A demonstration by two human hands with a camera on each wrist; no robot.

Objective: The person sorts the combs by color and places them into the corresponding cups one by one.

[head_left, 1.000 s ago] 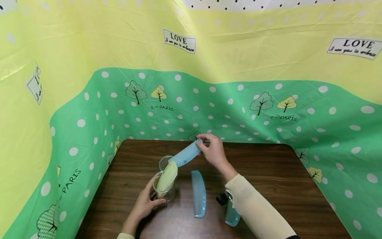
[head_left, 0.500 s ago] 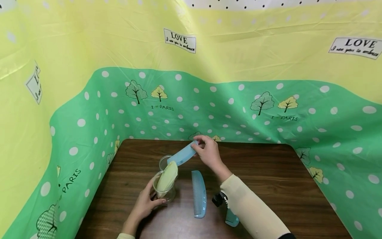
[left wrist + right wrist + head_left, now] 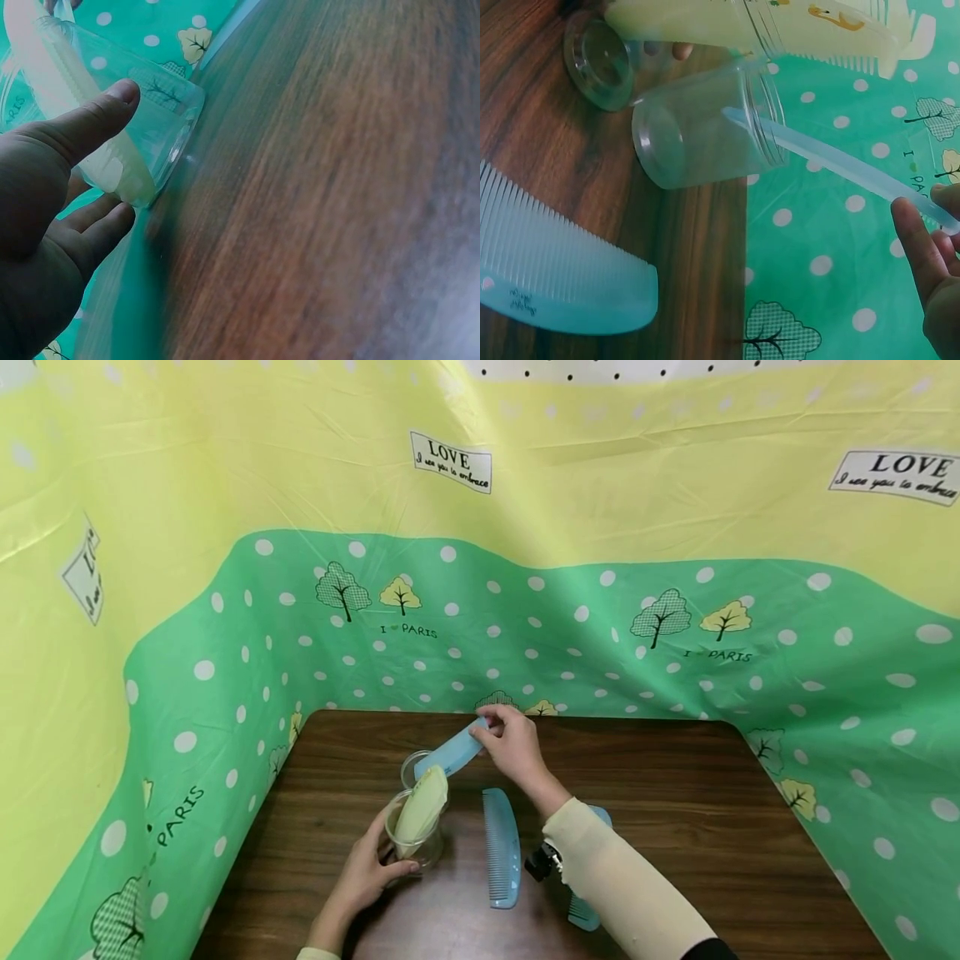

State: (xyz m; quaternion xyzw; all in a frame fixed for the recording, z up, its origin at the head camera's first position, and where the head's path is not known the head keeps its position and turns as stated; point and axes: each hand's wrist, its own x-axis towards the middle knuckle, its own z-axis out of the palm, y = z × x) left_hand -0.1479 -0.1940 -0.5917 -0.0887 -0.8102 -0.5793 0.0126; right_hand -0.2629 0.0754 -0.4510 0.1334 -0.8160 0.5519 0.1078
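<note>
Clear plastic fills the grip of the left hand [image 3: 365,867], thumb and fingers wrapped round the front jar [image 3: 429,852], nearer the left edge of the wood-grained tabletop [image 3: 712,827] than the right. Pale yellow combs [image 3: 422,810] slant out past its rim. Just behind, toward the far edge, stands a rear jar [image 3: 408,770], smooth-walled, ridged at its mouth. One slim blue comb [image 3: 453,750] tilts, its lower end inside that mouth. Next, an arched, fine-toothed comb [image 3: 502,850] lies flat. The right hand [image 3: 516,747] has its grip pinched on the tilted comb's upper end. Farther right, a partly hidden comb [image 3: 582,913] lies beneath the cream sleeve [image 3: 622,877].
</note>
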